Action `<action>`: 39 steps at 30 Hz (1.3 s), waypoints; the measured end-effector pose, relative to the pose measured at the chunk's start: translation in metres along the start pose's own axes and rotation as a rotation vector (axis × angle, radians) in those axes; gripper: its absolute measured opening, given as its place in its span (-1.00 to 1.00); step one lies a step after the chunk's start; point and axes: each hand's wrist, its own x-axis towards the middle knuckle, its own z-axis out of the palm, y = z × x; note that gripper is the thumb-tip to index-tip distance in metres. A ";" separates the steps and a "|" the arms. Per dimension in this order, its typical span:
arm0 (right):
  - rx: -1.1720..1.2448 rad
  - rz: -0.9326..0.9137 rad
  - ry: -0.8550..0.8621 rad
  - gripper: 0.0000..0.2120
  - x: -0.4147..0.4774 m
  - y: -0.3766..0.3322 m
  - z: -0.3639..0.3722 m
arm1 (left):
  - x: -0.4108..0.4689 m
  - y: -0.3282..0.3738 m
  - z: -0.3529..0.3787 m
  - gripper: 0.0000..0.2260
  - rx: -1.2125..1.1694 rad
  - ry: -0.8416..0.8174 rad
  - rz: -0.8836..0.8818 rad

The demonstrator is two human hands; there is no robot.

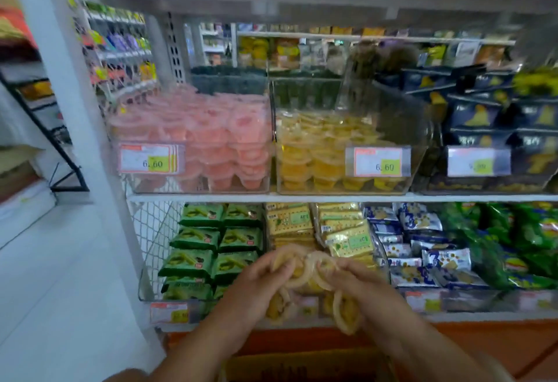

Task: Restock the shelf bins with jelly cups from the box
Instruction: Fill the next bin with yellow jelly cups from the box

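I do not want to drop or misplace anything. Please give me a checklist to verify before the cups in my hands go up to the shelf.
1. Grip: left hand and right hand both hold the yellow jelly cups: ok.
2. Lowest cup, hanging under the right hand, secure: cannot tell.
3. Colour match: the yellow bin holds yellow cups: ok.
4. Room in the yellow bin: free space above its cups: ok.
5. Box close below the hands: ok.

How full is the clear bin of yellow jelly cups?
Partly full: the yellow jelly cups lie well below the rim of the clear bin, thinning toward its right.
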 end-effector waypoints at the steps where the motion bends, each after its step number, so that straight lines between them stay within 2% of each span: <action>1: -0.053 -0.038 0.014 -0.71 -0.004 -0.020 0.002 | -0.003 0.015 -0.003 -0.35 -0.021 -0.015 0.039; 3: -0.143 -0.136 0.054 -0.86 -0.013 -0.063 0.003 | -0.004 0.045 -0.009 -0.29 -0.053 0.038 0.127; 4: -0.172 -0.204 0.062 -0.90 -0.016 -0.087 0.003 | -0.005 0.061 -0.013 -0.38 -0.070 0.065 0.171; 7: -0.253 -0.488 0.168 -0.83 -0.013 -0.163 -0.005 | -0.011 0.105 -0.024 -0.64 -0.083 0.141 0.283; 9: -0.452 -0.608 0.306 -0.83 0.007 -0.208 -0.019 | -0.014 0.126 -0.031 -0.85 -0.063 0.191 0.311; 10: -0.597 -0.612 0.334 -0.85 0.019 -0.229 -0.025 | -0.013 0.130 -0.035 -0.92 -0.051 0.218 0.322; 11: -0.759 -0.565 0.321 -0.86 0.032 -0.246 -0.031 | -0.014 0.135 -0.037 -0.90 -0.032 0.246 0.323; 13: -1.011 -0.399 0.187 -0.85 0.061 -0.264 -0.043 | -0.012 0.134 -0.040 -0.91 -0.003 0.273 0.314; 16: -1.207 -0.186 -0.006 -0.86 0.093 -0.262 -0.049 | -0.007 0.128 -0.043 -0.92 0.049 0.270 0.288; 19: -1.235 -0.162 -0.075 -0.84 0.109 -0.260 -0.047 | -0.002 0.127 -0.041 -0.78 0.098 0.218 0.279; 23: -1.283 -0.137 -0.151 -0.77 0.116 -0.260 -0.050 | 0.004 0.132 -0.035 -0.88 0.127 0.219 0.296; 26: -1.358 -0.177 -0.088 -0.74 0.117 -0.258 -0.058 | 0.008 0.136 -0.031 -0.88 0.152 0.202 0.271; 29: -1.463 -0.184 -0.037 -0.63 0.115 -0.253 -0.063 | 0.012 0.137 -0.026 -0.86 0.166 0.193 0.273; 34: -1.262 -0.423 0.002 -0.56 0.120 -0.228 -0.069 | 0.016 0.140 -0.018 -0.87 0.188 0.193 0.309; 36: -1.275 -0.507 -0.004 -0.59 0.123 -0.219 -0.070 | 0.017 0.142 -0.016 -0.85 0.202 0.197 0.325; 39: -1.406 -0.533 0.013 -0.62 0.115 -0.222 -0.067 | 0.015 0.148 -0.012 -0.86 0.219 0.186 0.342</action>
